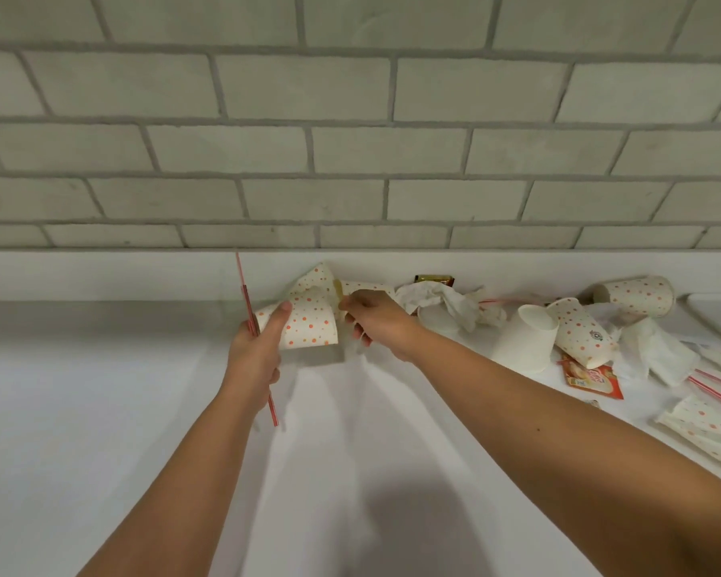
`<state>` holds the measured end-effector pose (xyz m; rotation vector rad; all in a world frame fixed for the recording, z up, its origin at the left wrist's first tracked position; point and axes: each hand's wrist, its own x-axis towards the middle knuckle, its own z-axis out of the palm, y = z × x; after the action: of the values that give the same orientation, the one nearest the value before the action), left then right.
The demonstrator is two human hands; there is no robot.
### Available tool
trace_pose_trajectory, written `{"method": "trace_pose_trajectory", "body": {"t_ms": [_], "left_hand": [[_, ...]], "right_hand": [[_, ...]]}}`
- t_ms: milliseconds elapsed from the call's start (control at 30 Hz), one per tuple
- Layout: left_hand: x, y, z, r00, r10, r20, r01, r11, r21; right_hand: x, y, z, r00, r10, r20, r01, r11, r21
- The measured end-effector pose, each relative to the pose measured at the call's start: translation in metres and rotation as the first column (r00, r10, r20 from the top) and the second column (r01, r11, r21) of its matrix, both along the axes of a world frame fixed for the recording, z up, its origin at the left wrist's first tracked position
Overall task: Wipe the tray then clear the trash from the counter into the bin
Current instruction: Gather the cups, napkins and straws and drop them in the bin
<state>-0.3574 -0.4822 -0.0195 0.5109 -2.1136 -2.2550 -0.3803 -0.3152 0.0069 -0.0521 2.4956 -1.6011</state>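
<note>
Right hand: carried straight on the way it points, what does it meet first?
The crushed white paper cup with orange dots just ahead; the right hand has its fingertips seemingly at it already, though depth is unclear.

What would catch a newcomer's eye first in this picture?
The two hands meet at the back of the white counter. The left hand grips a red striped straw and a dotted paper cup, while the right hand pinches the crumpled cups behind it. Next comes the litter to the right: a plain white cup, crumpled napkins and a red sachet.
</note>
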Motion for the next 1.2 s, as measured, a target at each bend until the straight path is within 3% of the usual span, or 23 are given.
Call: {"method": "trace_pose_trajectory", "body": {"t_ms": [133, 400, 633, 733, 833, 967, 1067, 1200], "left_hand": [[0.001, -0.018, -0.003, 0.999, 0.052, 0.014, -0.052, 0.999, 0.004], [0.001, -0.045, -0.006, 0.996, 0.09, 0.01, -0.09, 0.996, 0.028], [0.005, -0.057, -0.01, 0.994, 0.11, 0.028, -0.111, 0.993, 0.031], [0.007, -0.059, -0.01, 0.993, 0.111, 0.042, -0.113, 0.993, 0.034], [0.008, -0.058, -0.008, 0.992, 0.116, 0.057, -0.119, 0.991, 0.054], [0.01, -0.051, -0.005, 0.994, 0.099, 0.039, -0.104, 0.984, 0.142], [0.013, -0.044, 0.0, 0.996, 0.087, 0.03, -0.091, 0.973, 0.212], [0.019, -0.03, 0.01, 1.0, 0.025, 0.0, -0.024, 0.948, 0.316]], "right_hand": [[-0.03, -0.017, 0.006, 0.996, -0.06, -0.063, 0.068, 0.989, 0.135], [-0.058, -0.051, 0.01, 0.995, 0.05, -0.087, -0.005, 0.889, 0.458], [-0.058, -0.065, 0.011, 0.996, 0.086, 0.006, -0.072, 0.789, 0.61], [-0.057, -0.062, 0.01, 0.999, 0.041, -0.02, -0.023, 0.84, 0.541], [-0.054, -0.051, 0.013, 0.987, 0.025, -0.158, 0.034, 0.932, 0.36], [-0.04, -0.038, 0.033, 0.944, -0.021, -0.33, 0.092, 0.975, 0.202], [-0.029, -0.027, 0.047, 0.939, -0.065, -0.337, 0.111, 0.987, 0.118], [-0.013, -0.018, 0.056, 0.957, -0.04, -0.287, 0.083, 0.987, 0.14]]}}
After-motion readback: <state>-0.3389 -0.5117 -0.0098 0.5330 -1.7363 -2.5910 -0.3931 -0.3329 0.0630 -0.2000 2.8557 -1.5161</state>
